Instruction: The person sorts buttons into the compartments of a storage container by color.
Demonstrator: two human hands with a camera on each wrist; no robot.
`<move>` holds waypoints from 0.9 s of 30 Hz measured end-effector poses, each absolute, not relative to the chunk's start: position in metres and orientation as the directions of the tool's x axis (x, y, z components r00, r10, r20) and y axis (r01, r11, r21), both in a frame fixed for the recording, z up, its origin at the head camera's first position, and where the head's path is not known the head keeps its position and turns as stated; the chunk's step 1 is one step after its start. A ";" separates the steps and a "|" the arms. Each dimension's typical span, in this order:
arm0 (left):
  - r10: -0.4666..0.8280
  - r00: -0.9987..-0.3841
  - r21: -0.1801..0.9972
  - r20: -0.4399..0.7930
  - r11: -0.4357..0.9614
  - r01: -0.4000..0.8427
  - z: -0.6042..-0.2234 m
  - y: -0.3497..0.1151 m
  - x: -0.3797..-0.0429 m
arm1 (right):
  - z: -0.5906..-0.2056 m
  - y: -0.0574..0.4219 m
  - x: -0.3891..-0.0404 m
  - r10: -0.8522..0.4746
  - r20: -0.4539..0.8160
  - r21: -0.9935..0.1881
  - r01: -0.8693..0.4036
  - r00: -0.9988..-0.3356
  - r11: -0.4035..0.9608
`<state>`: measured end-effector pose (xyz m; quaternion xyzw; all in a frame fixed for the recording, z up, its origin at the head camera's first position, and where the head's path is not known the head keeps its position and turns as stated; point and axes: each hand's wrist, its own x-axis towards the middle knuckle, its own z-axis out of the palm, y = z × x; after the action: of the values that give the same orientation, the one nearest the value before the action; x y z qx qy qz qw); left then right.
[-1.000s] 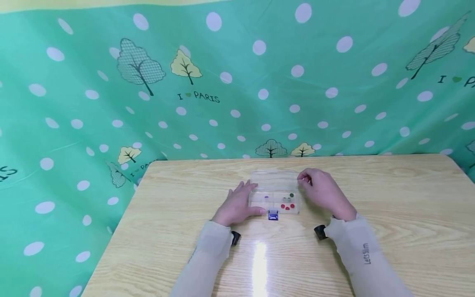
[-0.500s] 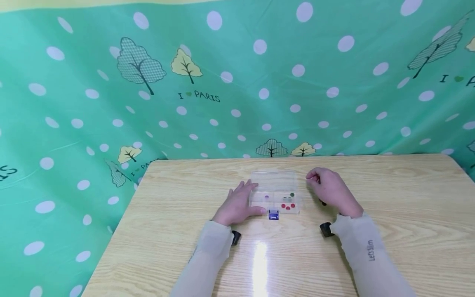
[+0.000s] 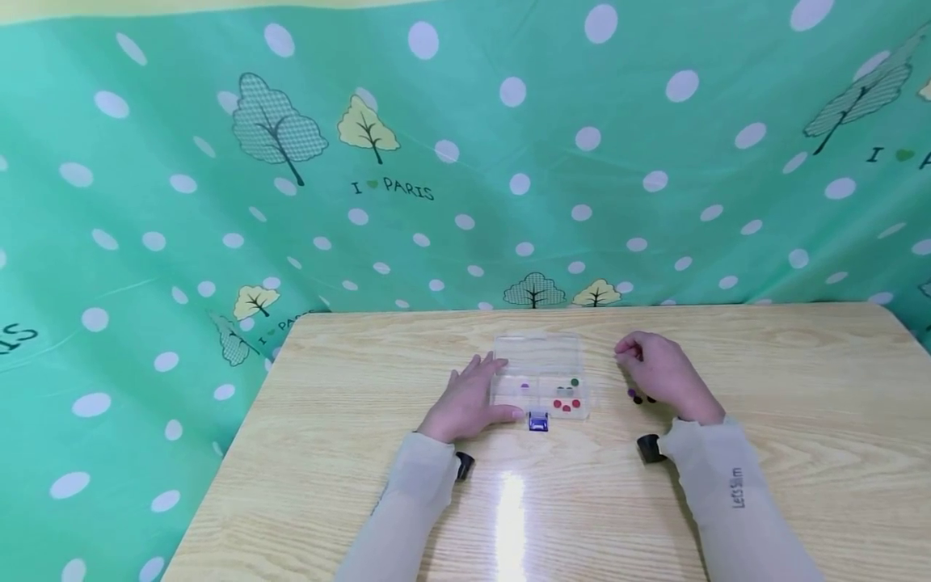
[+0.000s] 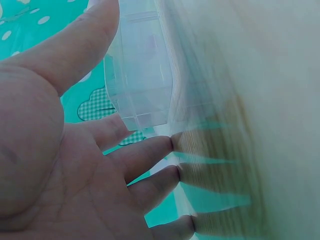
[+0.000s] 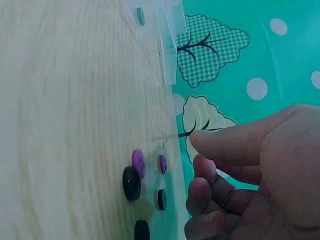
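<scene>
A clear plastic storage box [image 3: 515, 406], divided inside, lies near the middle of the worktop's [image 3: 349, 428] far half; its lid [image 3: 541, 354] is folded back flat and a blue latch [image 3: 538, 422] sits at the front edge. The left hand [image 3: 465, 402] has its fingers spread and straight, index finger and thumb set against the box's left side. The right hand [image 3: 663, 373] is off to the right of the box, above the worktop, fingers loosely curled and clasping nothing.

Worktop: pale wood grain, glossy, with a strip of glare near the front. Behind and to the left hangs a green curtain [image 3: 436, 97] with pale dots, printed trees and "I PARIS" lettering. Both sleeves [image 3: 716, 477] are pale grey.

Count, box: one purple piece [image 3: 524, 386] on the left side; on the right, three red discs [image 3: 557, 403] at the front, one dark green disc [image 3: 575, 382] behind, plus two small green shapes of unclear form. Count, worktop beside the right hand: two purple discs [image 5: 138, 163] and three black discs [image 5: 131, 183] visible.
</scene>
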<state>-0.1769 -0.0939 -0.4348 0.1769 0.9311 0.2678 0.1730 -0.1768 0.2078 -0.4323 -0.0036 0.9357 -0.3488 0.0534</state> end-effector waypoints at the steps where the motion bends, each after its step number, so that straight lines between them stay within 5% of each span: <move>1: 0.421 -0.878 0.561 -0.226 0.794 0.236 -0.435 -0.094 -0.177 | -0.432 0.208 -0.177 -0.046 -0.095 -0.649 0.027 -0.994 0.760; 27: 0.419 -0.878 0.550 -0.233 0.801 0.237 -0.434 -0.094 -0.178 | -0.438 0.219 -0.182 -0.029 -0.231 -0.621 0.124 -0.973 0.774</move>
<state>-0.1784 -0.0936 -0.4336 0.1759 0.9328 0.2619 0.1741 -0.1821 0.2190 -0.4383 0.0255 0.9348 -0.3354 0.1143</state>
